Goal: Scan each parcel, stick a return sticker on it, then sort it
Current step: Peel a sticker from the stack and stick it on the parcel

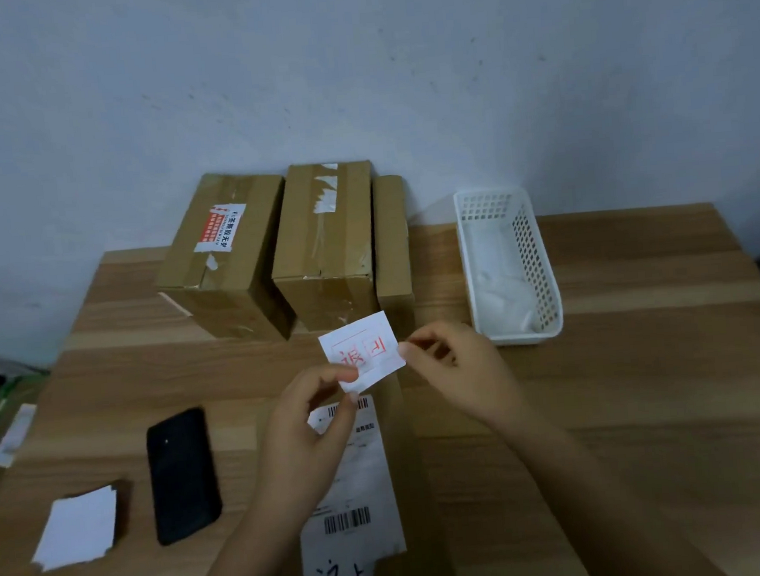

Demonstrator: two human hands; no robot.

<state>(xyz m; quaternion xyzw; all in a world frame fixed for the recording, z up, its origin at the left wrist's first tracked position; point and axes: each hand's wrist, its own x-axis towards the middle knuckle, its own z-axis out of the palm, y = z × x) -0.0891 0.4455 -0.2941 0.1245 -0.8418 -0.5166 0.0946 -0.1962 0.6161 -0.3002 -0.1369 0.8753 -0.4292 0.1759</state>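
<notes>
Table [651, 403] of pale wood is carrying a labelled parcel [412, 467] at its near edge. Beyond the parcel, three cardboard boxes [225, 254] are standing, with a white basket [508, 264] sitting to their right. Left of the parcel, a black phone [181, 476] and a sticker stack [79, 532] are lying. Above the parcel, the left hand [303, 430] and right hand [457, 368] are each pinching the return sticker [362, 350] by an edge.
</notes>
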